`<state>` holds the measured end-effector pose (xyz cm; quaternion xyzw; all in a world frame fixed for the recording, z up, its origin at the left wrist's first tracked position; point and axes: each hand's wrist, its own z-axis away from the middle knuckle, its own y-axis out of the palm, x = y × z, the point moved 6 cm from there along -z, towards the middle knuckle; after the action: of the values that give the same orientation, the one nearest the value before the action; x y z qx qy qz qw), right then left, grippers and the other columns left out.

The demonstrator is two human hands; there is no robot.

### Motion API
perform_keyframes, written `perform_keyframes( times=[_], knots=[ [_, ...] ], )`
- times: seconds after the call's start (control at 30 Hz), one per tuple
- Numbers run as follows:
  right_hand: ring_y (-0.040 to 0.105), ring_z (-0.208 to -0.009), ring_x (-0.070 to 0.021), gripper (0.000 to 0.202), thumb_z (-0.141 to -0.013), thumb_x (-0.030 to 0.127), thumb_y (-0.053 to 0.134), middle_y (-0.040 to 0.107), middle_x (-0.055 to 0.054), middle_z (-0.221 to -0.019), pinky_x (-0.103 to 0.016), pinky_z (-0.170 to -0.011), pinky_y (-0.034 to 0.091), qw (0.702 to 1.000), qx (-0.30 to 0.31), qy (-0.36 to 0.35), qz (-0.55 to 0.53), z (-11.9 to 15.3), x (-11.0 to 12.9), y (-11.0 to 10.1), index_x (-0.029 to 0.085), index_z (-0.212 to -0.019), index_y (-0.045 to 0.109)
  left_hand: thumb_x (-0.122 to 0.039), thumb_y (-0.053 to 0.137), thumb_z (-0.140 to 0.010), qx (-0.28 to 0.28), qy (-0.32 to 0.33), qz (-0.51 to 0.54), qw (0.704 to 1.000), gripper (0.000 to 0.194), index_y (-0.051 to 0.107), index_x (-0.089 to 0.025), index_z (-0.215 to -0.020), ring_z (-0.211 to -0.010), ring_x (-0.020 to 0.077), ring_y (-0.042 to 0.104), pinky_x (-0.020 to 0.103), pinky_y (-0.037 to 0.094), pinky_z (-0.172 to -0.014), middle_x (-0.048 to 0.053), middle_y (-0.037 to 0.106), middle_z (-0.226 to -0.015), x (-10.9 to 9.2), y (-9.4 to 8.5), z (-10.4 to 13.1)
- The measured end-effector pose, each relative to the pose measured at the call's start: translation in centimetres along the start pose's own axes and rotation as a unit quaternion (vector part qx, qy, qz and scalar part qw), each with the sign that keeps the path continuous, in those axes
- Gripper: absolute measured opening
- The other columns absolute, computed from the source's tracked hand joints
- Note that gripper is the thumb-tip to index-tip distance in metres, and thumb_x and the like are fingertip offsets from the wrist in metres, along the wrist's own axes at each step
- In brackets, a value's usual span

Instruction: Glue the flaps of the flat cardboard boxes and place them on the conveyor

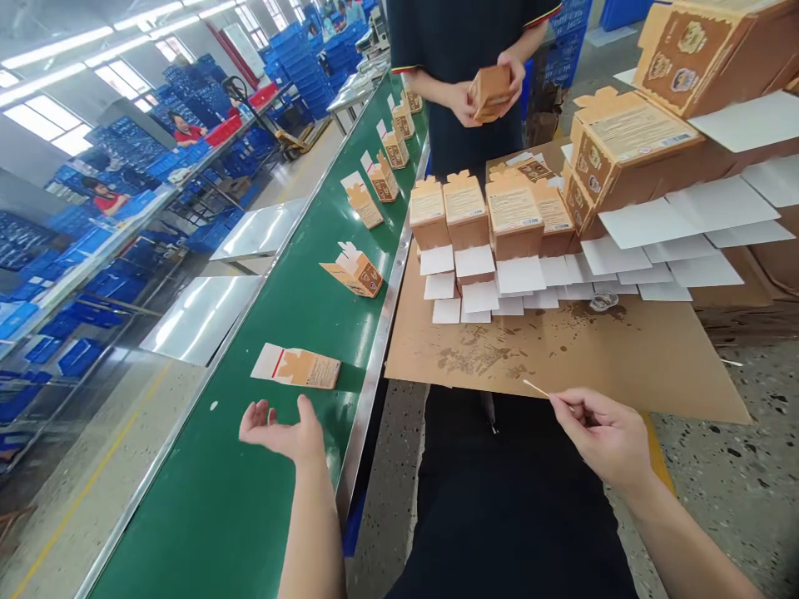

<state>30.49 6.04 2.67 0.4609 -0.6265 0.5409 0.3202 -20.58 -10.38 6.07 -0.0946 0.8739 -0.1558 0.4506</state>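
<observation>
My left hand (280, 428) hovers over the green conveyor belt, palm up with fingers apart and nothing in it. Just beyond it an orange-brown carton (309, 368) lies on the belt, its white flap with a red strip pointing left. Between thumb and fingers of my right hand (602, 433) is a thin cotton swab (535, 388), its white tip pointing left. That hand is above the near edge of a cardboard sheet (624, 358) marked with dark wet spots. A small clear round dish (603, 300) sits farther back on the sheet.
More open cartons (362, 270) stand along the conveyor belt (205, 499). Stacked brown boxes (515, 216) with white flaps fill the back of the cardboard. A co-worker (468, 50) opposite holds a carton (491, 91). Blue crates (293, 58) are piled farther off.
</observation>
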Motion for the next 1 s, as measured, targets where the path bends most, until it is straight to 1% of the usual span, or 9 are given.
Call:
perform_keyframes(
  times=[0.07,0.13,0.23,0.37,0.53,0.67,0.8,0.9,1.0],
  knots=[
    [0.052,-0.051,-0.0154,0.046,-0.107,0.061,0.071,0.055,-0.001,-0.060,-0.031,-0.050,0.045,1.000,-0.018,0.004,0.002,0.1,-0.3,-0.8,0.025,-0.079,0.078,-0.043,0.082,-0.080,-0.015,0.092,0.067,0.993,0.066,0.040,-0.031,-0.129,-0.129,0.0318,0.066,0.061,0.055,-0.119,0.009,0.051,-0.137,-3.1,1.0,-0.1],
    [0.053,-0.050,-0.0157,0.048,-0.106,0.064,0.072,0.056,-0.001,-0.059,-0.030,-0.049,0.045,1.000,-0.021,0.005,-0.004,-0.2,-0.2,-1.2,0.025,-0.079,0.078,-0.045,0.078,-0.086,0.033,0.138,0.164,0.976,0.056,0.044,-0.031,-0.128,-0.118,0.0272,0.067,0.054,0.059,-0.112,0.006,0.053,-0.126,-6.7,4.4,-0.8],
    [0.051,-0.048,-0.0159,0.051,-0.104,0.067,0.073,0.056,-0.001,-0.058,-0.031,-0.047,0.043,1.000,-0.012,0.000,-0.019,-0.8,0.7,-0.9,0.025,-0.076,0.078,-0.050,0.076,-0.093,0.165,0.145,0.250,0.943,0.053,0.055,-0.031,-0.137,-0.116,0.0247,0.067,0.045,0.059,-0.109,0.006,0.059,-0.123,-12.8,13.1,-2.6],
    [0.050,-0.049,-0.0164,0.053,-0.104,0.068,0.072,0.055,-0.002,-0.058,-0.032,-0.048,0.044,1.000,-0.006,-0.008,-0.028,-1.3,2.0,-0.4,0.024,-0.075,0.077,-0.051,0.091,-0.087,0.329,0.189,0.226,0.897,0.080,0.059,-0.033,-0.158,-0.124,0.0283,0.062,0.047,0.057,-0.114,0.012,0.060,-0.141,-20.2,24.8,-4.0],
    [0.052,-0.051,-0.0152,0.052,-0.106,0.065,0.071,0.057,-0.001,-0.059,-0.030,-0.050,0.045,0.999,-0.015,-0.017,-0.028,-0.8,1.9,-0.8,0.022,-0.076,0.077,-0.042,0.098,-0.083,0.463,0.265,0.153,0.832,0.084,0.066,-0.030,-0.161,-0.140,0.0355,0.052,0.060,0.043,-0.130,0.014,0.054,-0.139,-23.7,32.5,-2.4],
    [0.052,-0.051,-0.0151,0.051,-0.106,0.063,0.071,0.058,-0.002,-0.059,-0.030,-0.048,0.045,0.999,-0.024,-0.018,-0.017,-0.4,1.4,-1.3,0.022,-0.076,0.076,-0.033,0.084,-0.095,0.465,0.245,0.164,0.835,0.066,0.068,-0.031,-0.159,-0.146,0.0328,0.051,0.057,0.039,-0.134,0.014,0.051,-0.140,-22.5,32.0,-1.8],
    [0.052,-0.051,-0.0161,0.049,-0.107,0.061,0.070,0.058,-0.002,-0.061,-0.031,-0.048,0.045,0.999,-0.027,-0.014,-0.020,-0.2,1.1,-1.7,0.023,-0.076,0.075,-0.036,0.085,-0.094,0.413,0.185,0.245,0.858,0.065,0.065,-0.031,-0.156,-0.157,0.0337,0.047,0.052,0.046,-0.130,0.016,0.051,-0.158,-19.7,27.1,-2.4],
    [0.051,-0.052,-0.0163,0.048,-0.107,0.059,0.070,0.056,-0.002,-0.061,-0.031,-0.048,0.044,0.999,-0.022,-0.013,-0.024,-0.2,1.3,-1.8,0.024,-0.075,0.073,-0.051,0.093,-0.088,0.382,0.027,0.390,0.837,0.064,0.066,-0.034,-0.143,-0.147,0.0318,0.060,0.046,0.058,-0.116,0.011,0.058,-0.159,-16.2,22.1,-1.4],
    [0.050,-0.051,-0.0159,0.045,-0.107,0.055,0.072,0.055,-0.001,-0.061,-0.031,-0.048,0.043,0.999,-0.021,-0.016,-0.032,-0.5,2.0,-1.5,0.024,-0.075,0.073,-0.067,0.089,-0.090,0.373,-0.171,0.490,0.769,0.051,0.065,-0.038,-0.125,-0.123,0.0274,0.074,0.040,0.065,-0.092,0.005,0.068,-0.151,-12.6,18.0,2.8]
  ],
)
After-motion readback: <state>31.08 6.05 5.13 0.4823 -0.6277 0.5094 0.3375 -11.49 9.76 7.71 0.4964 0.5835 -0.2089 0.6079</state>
